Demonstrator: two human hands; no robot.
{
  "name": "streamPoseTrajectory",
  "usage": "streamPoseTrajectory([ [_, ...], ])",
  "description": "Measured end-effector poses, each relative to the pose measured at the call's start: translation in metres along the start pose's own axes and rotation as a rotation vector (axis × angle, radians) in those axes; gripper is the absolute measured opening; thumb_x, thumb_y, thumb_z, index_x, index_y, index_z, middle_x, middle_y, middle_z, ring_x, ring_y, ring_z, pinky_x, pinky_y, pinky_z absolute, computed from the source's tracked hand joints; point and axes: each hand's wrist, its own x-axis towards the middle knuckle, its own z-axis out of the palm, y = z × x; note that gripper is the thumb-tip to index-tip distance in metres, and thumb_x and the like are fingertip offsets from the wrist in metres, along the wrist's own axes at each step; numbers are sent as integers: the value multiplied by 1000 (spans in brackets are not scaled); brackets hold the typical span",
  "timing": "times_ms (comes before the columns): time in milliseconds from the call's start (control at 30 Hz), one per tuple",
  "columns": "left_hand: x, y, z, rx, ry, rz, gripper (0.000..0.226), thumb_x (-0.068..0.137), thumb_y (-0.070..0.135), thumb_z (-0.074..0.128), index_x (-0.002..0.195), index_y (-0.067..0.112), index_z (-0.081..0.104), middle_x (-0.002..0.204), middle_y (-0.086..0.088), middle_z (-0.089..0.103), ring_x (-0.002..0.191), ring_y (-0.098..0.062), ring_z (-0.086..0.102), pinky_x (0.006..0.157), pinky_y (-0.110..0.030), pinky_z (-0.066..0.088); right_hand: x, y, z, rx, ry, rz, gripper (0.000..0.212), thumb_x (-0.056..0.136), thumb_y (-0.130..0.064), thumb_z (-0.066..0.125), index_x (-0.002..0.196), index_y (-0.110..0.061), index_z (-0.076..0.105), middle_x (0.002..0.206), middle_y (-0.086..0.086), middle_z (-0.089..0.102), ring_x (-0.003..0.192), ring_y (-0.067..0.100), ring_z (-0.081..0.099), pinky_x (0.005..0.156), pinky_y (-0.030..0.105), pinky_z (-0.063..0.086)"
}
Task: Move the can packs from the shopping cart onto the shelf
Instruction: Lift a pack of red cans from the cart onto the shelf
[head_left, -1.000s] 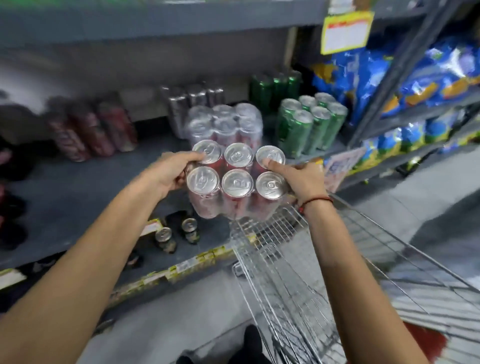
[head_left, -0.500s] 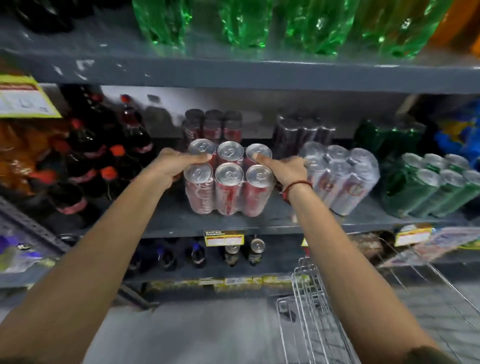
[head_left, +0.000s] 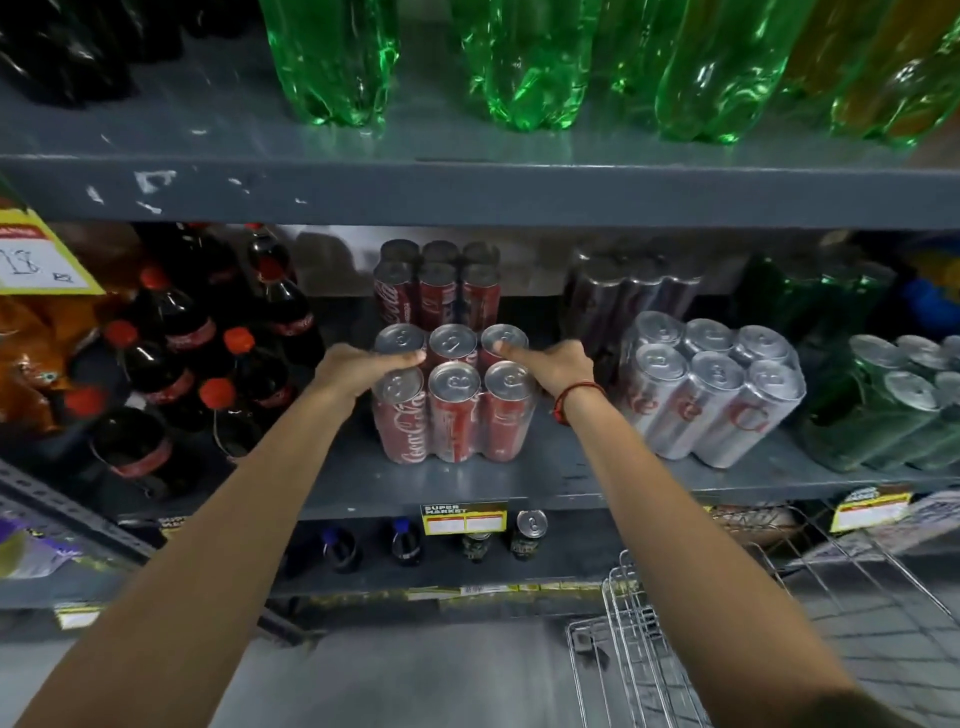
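Observation:
A shrink-wrapped pack of red cola cans (head_left: 453, 410) stands upright on the grey middle shelf (head_left: 363, 486). My left hand (head_left: 358, 369) grips its left side, thumb across the can tops. My right hand (head_left: 550, 364), with a red thread on the wrist, holds its right side, thumb on a back can's top. Behind it stands another red can pack (head_left: 436, 286). The wire shopping cart (head_left: 675, 649) is at the lower right; no packs show in its visible part.
A silver can pack (head_left: 711, 389) and green can packs (head_left: 893, 405) lie to the right on the same shelf. Dark cola bottles (head_left: 171, 364) crowd the left. Green bottles (head_left: 519, 57) fill the shelf above. Small cans and bottles sit on the lower shelf (head_left: 467, 540).
Both hands carried the red can pack from above the cart up and left onto the middle shelf. It now rests on the shelf surface, pushed slightly further back.

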Motion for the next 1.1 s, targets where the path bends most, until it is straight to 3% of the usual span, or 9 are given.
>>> streamPoseTrajectory([
  [67,1,-4,0,1,14,27,41,51,39,87,71,10,67,93,-7,73,87,-19,69,84,-29,52,2,3,0,-8,-26,-25,47,67,-49,78,81,-6,65,80,4,63,76,17,58,51,19,40],
  [133,-3,-14,1,3,68,90,35,58,43,82,64,15,61,85,-2,71,83,-15,66,79,-27,49,0,12,-3,10,-72,-58,45,69,-52,75,73,-8,65,76,3,66,75,16,61,60,22,47],
  [200,-14,-34,3,-41,231,222,33,71,49,71,74,18,63,81,4,66,79,-8,60,76,-23,44,-3,32,-4,136,-125,-61,50,69,-59,71,91,-13,69,93,3,71,92,18,66,84,34,55],
  [267,-28,-62,8,-173,385,357,26,86,44,57,85,18,62,87,3,63,84,-8,58,78,-21,41,-12,59,-3,305,-161,-53,61,68,-62,69,110,-19,64,112,3,69,108,20,63,98,42,51],
  [367,-37,-104,15,-199,259,409,37,92,32,51,123,13,54,119,1,54,104,-8,53,85,-12,41,-26,90,3,294,-221,-110,61,78,-44,69,131,-21,47,132,0,57,119,15,55,106,37,44],
  [467,-28,-128,21,116,32,449,53,84,31,64,131,12,48,125,3,54,111,-12,54,88,-19,40,-34,99,17,57,-312,-188,66,72,-27,79,127,-28,42,123,-9,56,108,5,54,94,19,42],
  [667,-17,-133,25,365,89,461,72,67,27,80,127,3,46,122,-12,63,111,-26,59,87,-26,44,-37,106,40,-80,-115,-234,70,75,1,71,135,-12,38,132,8,56,117,15,51,97,20,36],
  [867,-22,-137,24,386,124,464,70,67,27,80,124,1,49,119,-14,66,108,-29,62,86,-33,48,-35,115,43,-187,-78,-224,67,76,-2,71,134,-13,38,128,14,59,122,29,53,107,40,42],
  [1100,-38,-147,20,371,154,485,69,67,34,79,123,6,50,112,-9,69,102,-25,64,84,-33,51,-43,127,43,-184,-72,-254,71,71,-9,77,132,-15,41,121,13,62,114,28,57,103,44,46],
])
